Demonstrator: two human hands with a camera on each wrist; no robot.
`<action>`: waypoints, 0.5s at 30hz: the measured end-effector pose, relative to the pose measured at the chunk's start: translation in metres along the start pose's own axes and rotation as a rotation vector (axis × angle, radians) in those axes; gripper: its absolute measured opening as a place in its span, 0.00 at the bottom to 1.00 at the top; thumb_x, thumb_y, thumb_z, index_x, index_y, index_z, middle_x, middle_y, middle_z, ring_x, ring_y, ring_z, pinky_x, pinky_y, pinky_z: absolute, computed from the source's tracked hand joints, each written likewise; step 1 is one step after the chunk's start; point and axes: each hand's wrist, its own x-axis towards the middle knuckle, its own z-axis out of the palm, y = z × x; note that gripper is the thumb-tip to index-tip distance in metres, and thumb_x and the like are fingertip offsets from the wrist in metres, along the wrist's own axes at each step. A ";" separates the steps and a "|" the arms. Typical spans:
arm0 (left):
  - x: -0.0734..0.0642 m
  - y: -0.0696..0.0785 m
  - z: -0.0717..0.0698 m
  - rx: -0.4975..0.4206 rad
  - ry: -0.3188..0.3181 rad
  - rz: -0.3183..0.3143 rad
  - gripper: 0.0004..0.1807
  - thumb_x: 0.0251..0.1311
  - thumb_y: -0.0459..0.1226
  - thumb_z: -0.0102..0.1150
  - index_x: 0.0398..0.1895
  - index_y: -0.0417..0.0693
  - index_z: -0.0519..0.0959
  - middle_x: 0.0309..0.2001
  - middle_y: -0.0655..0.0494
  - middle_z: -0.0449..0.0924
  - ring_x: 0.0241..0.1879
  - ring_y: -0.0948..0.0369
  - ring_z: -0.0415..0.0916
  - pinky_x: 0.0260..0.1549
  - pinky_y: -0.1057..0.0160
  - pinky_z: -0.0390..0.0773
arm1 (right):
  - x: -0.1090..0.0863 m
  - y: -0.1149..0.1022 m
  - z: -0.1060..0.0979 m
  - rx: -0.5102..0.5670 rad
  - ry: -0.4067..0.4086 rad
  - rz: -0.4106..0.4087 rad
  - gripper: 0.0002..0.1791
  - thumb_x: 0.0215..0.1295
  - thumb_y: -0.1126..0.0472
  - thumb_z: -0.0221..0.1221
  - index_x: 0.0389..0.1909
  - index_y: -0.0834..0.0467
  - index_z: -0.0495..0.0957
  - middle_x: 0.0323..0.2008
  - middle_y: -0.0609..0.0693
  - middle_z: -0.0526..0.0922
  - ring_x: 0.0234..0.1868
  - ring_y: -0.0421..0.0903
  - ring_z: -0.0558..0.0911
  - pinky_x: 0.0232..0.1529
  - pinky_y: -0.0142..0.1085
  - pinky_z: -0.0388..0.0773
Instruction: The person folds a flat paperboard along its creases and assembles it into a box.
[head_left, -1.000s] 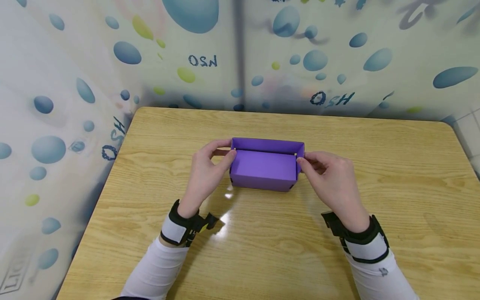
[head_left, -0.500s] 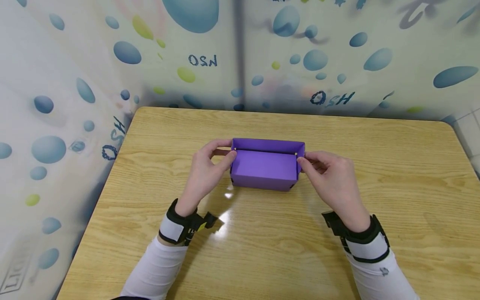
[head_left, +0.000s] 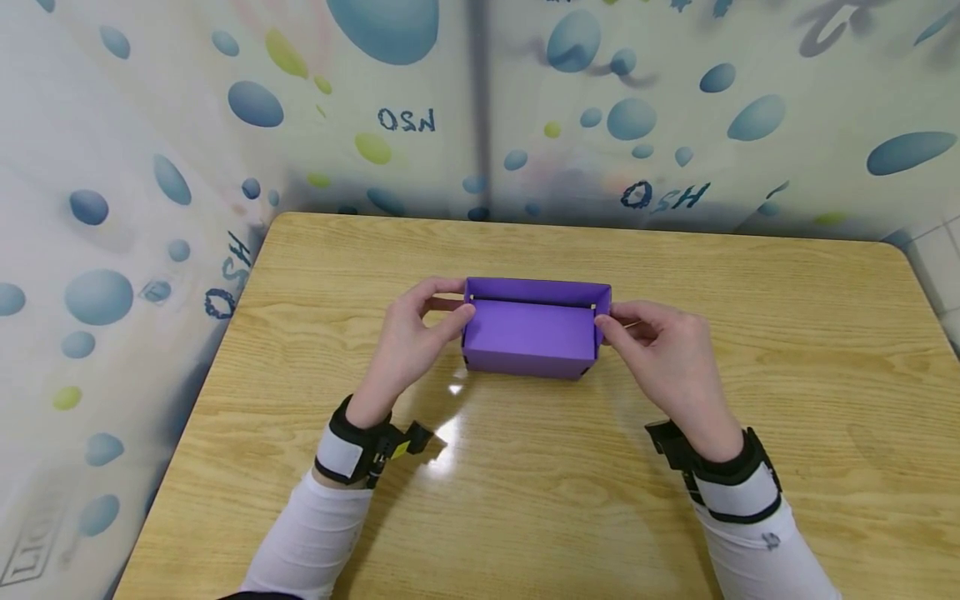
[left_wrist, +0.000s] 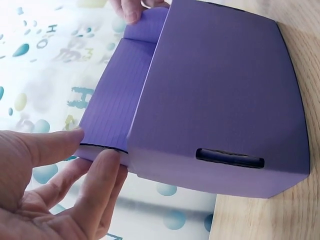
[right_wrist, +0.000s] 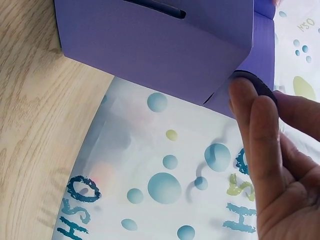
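Observation:
A small purple cardboard box [head_left: 532,329] stands near the middle of the wooden table. One flat panel covers its near part, while the far part is open between raised walls. My left hand [head_left: 408,337] pinches the left end wall between thumb and fingers. At the opposite end, my right hand [head_left: 667,350] pinches the right wall, its thumb on the inner side. Seen from the left wrist, the box [left_wrist: 225,90] shows a dark slot [left_wrist: 230,157] in one face. In the right wrist view, fingers [right_wrist: 265,130] grip a curved purple flap [right_wrist: 257,85].
The wooden table [head_left: 570,500] reaches back to a wall covering [head_left: 675,100] printed with blue and green spots. Black and white straps [head_left: 348,450] with small cameras sit on both wrists. A bright reflection lies on the tabletop before the box.
My left wrist has shifted slightly to the left. Both hands keep their hold on the box, which looks almost unmoved.

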 end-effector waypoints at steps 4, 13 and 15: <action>0.001 0.001 -0.002 -0.009 -0.024 -0.027 0.16 0.61 0.31 0.63 0.52 0.38 0.77 0.55 0.51 0.75 0.49 0.55 0.77 0.37 0.62 0.83 | -0.001 0.000 -0.001 -0.002 -0.011 0.004 0.10 0.63 0.61 0.65 0.41 0.64 0.85 0.31 0.54 0.86 0.27 0.46 0.85 0.30 0.16 0.73; 0.003 -0.001 -0.007 0.018 -0.075 -0.032 0.17 0.61 0.32 0.64 0.52 0.40 0.77 0.54 0.51 0.76 0.50 0.55 0.77 0.37 0.60 0.83 | 0.000 0.001 -0.002 -0.008 -0.028 0.023 0.11 0.63 0.59 0.65 0.41 0.63 0.85 0.32 0.54 0.86 0.28 0.47 0.85 0.28 0.17 0.73; 0.003 -0.001 -0.008 0.028 -0.081 -0.028 0.17 0.61 0.33 0.64 0.52 0.41 0.77 0.54 0.52 0.76 0.50 0.56 0.77 0.37 0.60 0.83 | 0.000 0.001 -0.003 -0.008 -0.035 0.034 0.11 0.63 0.59 0.65 0.41 0.62 0.85 0.32 0.54 0.86 0.28 0.46 0.85 0.27 0.18 0.74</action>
